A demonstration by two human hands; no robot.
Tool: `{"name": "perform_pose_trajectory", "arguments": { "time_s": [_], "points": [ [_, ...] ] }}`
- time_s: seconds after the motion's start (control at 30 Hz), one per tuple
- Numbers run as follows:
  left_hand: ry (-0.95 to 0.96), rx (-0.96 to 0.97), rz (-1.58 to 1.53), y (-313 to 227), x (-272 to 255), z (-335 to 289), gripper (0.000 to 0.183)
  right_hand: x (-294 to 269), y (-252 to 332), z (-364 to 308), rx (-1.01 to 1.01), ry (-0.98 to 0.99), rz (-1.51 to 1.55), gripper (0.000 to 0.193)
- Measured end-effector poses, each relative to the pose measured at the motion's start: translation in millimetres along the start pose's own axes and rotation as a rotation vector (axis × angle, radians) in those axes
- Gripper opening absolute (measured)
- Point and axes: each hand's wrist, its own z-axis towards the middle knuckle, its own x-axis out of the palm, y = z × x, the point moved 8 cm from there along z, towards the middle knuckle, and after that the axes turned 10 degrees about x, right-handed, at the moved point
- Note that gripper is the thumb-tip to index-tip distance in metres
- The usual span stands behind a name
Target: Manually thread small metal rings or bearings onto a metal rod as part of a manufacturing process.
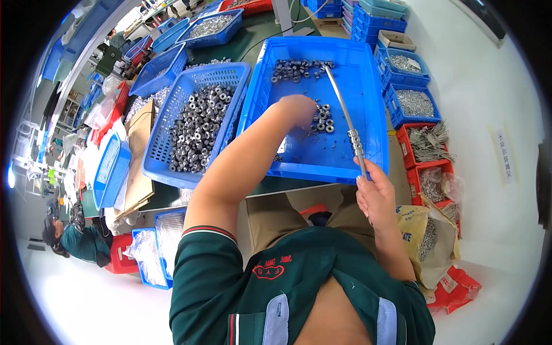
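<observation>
My right hand (376,192) is closed round the lower end of a long thin metal rod (340,100), which slants up over the right side of a blue tray (353,63). Several small shiny metal rings (354,141) are threaded on the rod just above my fingers. Inside the tray my left hand (296,111) is beside a small group of thick metal rings (323,119). Its fingers are blurred and turned away, so their grip does not show. Another cluster of dark metal rings (293,69) lies at the tray's far end.
Left of the tray stands a blue perforated basket (152,152) heaped with metal rings (201,126). More blue baskets and cardboard (138,167) lie farther left. Stacked blue and red bins (405,144) of metal parts line the right side. A person (83,241) is at the far left.
</observation>
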Motion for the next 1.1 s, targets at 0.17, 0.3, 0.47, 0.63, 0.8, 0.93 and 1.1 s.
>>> {"name": "perform_pose_trajectory", "arguments": {
  "time_s": [0.17,0.3,0.47,0.63,0.8,0.93,1.1],
  "points": [
    [-0.031,0.003,0.067,0.4,0.8,4.7,0.023,-0.6,-0.9,-0.7,0.006,0.012,0.005,0.038],
    [0.043,0.027,0.061,-7.1,0.6,0.2,0.025,-2.6,-3.0,-0.1,0.01,0.019,0.009,0.038],
    [-0.031,-0.021,0.078,-0.9,-0.9,1.7,0.023,-1.6,-3.3,0.7,0.011,0.021,0.008,0.038],
    [0.023,-0.154,-0.11,36.5,-15.4,-10.4,0.019,-1.6,-1.6,0.4,-0.002,0.037,-0.001,0.038],
    [0.012,-0.206,-0.315,60.4,-8.3,-13.7,0.017,-1.4,-2.8,0.6,0.017,0.051,-0.002,0.038],
    [-0.142,-0.113,-0.382,61.1,-28.2,-14.1,0.02,-2.3,-0.5,0.1,0.009,0.04,-0.011,0.038],
    [-0.413,-0.037,-0.957,60.8,-48.8,-30.0,0.025,-2.3,-3.7,1.4,0.03,0.049,-0.001,0.039]
  ]
}}
